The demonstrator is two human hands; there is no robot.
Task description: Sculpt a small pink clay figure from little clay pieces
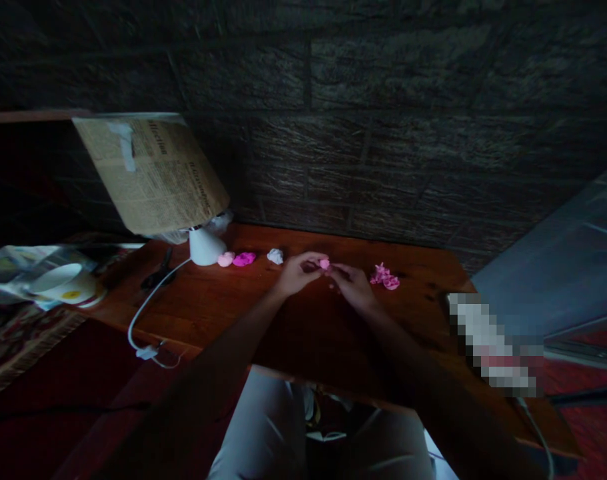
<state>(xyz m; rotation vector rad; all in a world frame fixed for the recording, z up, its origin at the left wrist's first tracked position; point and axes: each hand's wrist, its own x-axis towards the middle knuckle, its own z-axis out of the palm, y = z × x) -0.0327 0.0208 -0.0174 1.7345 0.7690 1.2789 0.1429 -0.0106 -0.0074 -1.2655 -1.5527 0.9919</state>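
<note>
A small pink lump of what looks like modelling clay (pixel 324 264) is pinched between the fingertips of both hands, just above the wooden table (pixel 223 307). My left hand (pixel 299 273) grips it from the left, fingers curled over. From the other side my right hand (pixel 354 285) closes on it with thumb and fingers. Beyond my left hand lie a whitish lump (pixel 275 256), a magenta lump (pixel 244 259) and a pale pink lump (pixel 226 259). Several pink shaped pieces (pixel 384 277) are bunched to the right of my right hand.
A table lamp (pixel 206 247) with a newsprint shade stands at the back left, its white cable (pixel 143 307) crossing the table. Dark scissors (pixel 158 273) lie near it. At far left is a white cup (pixel 66 285). A blurred-out object (pixel 493 343) lies on the right.
</note>
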